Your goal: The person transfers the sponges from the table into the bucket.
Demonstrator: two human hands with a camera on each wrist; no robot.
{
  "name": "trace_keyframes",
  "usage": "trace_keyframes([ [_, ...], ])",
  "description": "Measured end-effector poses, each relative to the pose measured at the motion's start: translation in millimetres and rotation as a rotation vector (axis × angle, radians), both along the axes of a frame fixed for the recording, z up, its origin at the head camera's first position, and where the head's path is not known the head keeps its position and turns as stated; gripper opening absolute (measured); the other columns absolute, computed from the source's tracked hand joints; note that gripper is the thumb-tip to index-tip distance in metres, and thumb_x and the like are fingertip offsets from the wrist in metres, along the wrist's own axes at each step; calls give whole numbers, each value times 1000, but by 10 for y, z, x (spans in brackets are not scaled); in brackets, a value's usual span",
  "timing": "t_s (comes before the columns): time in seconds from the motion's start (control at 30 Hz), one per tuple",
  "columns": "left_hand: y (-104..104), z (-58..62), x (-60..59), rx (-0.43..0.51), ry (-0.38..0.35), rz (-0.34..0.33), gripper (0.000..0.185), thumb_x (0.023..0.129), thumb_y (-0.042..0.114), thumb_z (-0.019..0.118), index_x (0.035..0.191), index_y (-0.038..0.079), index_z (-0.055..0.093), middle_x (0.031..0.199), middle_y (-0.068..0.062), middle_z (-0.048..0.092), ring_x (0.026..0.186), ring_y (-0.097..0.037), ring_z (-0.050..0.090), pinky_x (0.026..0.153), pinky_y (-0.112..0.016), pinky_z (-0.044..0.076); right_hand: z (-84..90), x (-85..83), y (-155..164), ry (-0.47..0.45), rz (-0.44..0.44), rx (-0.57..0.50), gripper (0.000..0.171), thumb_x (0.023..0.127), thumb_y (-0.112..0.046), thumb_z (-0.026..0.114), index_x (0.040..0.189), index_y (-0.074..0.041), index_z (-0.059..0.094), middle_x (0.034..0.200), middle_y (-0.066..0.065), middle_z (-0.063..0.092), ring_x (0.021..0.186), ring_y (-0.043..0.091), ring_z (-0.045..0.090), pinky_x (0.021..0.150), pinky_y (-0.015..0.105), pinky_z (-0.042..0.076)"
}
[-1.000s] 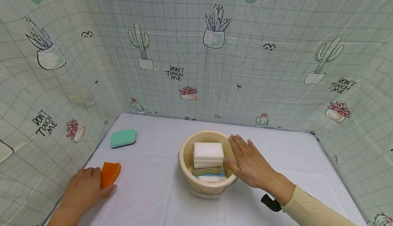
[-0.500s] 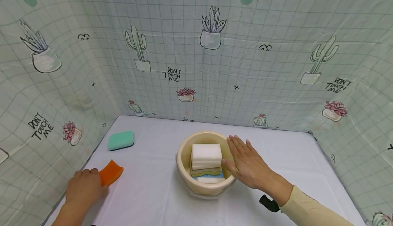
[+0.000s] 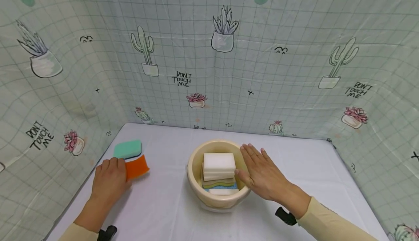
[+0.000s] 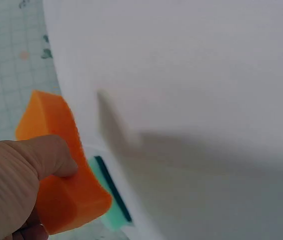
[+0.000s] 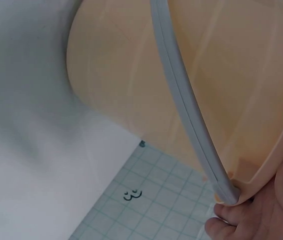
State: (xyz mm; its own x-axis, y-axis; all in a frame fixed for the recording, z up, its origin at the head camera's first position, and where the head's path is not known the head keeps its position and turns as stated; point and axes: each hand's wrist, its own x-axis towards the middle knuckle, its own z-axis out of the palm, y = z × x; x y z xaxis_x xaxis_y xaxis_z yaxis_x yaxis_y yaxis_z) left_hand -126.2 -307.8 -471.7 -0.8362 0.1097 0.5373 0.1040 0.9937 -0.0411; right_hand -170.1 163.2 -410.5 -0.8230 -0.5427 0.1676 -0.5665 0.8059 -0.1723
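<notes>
My left hand [image 3: 109, 181] grips an orange sponge [image 3: 137, 167] above the white table, just in front of a green sponge [image 3: 127, 149] lying near the back left. The left wrist view shows my thumb [image 4: 41, 155] curled over the orange sponge [image 4: 64, 165], with the green sponge [image 4: 112, 207] behind it. A beige bowl [image 3: 196, 183] stands mid-table, holding a stack of white, green and blue sponges [image 3: 219, 166]. My right hand [image 3: 262, 173] rests flat with straight fingers on the bowl's right rim. In the right wrist view the bowl wall [image 5: 221, 90] fills the frame.
A cactus-print curtain [image 3: 209, 52] closes in the table [image 3: 294, 161] at the back and both sides. The table's left edge runs close to my left hand. Black wrist-camera mounts [image 3: 284, 216] show at both sleeves.
My left hand has carried the orange sponge away from the near left edge, forward and to the right, up to the green sponge. The right hand and the bowl have stayed put.
</notes>
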Motion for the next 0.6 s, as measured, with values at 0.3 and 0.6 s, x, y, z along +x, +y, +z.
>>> trace_keyframes([
  [0.3, 264, 396, -136, -18, 110, -98, 45, 64, 3, 86, 98, -10, 59, 86, -26, 60, 78, -44, 55, 66, -52, 48, -4, 7, -8, 8, -3, 10, 78, 110, -53, 43, 162, 5, 35, 168, 23, 36, 159, 39, 30, 128, 63, 23],
  [0.6, 661, 916, -212, 8, 167, -166, 48, 68, 4, 86, 106, -12, 61, 94, -27, 63, 84, -44, 55, 72, -54, 49, -11, 12, 3, 47, -14, 34, 72, 111, -46, 42, 161, 5, 37, 167, 22, 38, 158, 38, 32, 129, 62, 23],
])
